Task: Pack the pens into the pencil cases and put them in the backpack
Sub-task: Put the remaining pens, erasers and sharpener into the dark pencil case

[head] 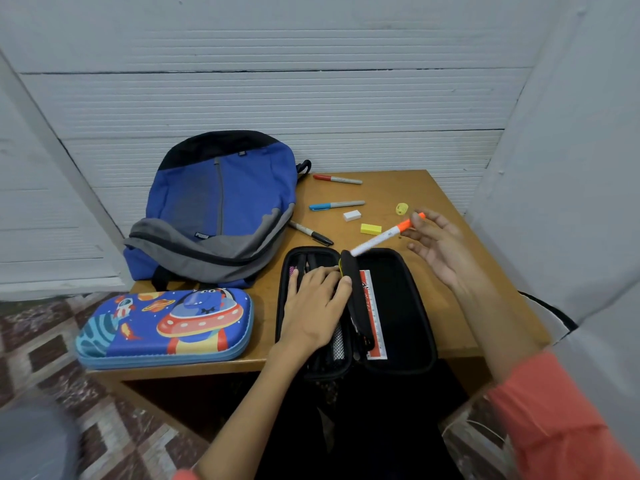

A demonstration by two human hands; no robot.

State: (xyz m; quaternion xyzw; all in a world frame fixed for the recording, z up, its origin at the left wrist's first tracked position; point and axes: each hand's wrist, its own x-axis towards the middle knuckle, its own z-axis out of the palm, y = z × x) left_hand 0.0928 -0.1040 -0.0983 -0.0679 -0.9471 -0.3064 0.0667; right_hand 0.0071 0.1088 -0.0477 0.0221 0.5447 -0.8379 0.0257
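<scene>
A wooden table [408,192] is set against the far wall [311,46]; that wall is clad in pale grey ribbed panels, crossed by dark horizontal seams; a plain grey surface [571,168] is seen close on the right; the floor [114,420] at near left is tiled in a brown, reddish and white pattern; the scene is evenly lit.

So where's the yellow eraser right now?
In the head view, the yellow eraser lies right of centre on the table, between the white eraser and the orange-capped pen.
</scene>
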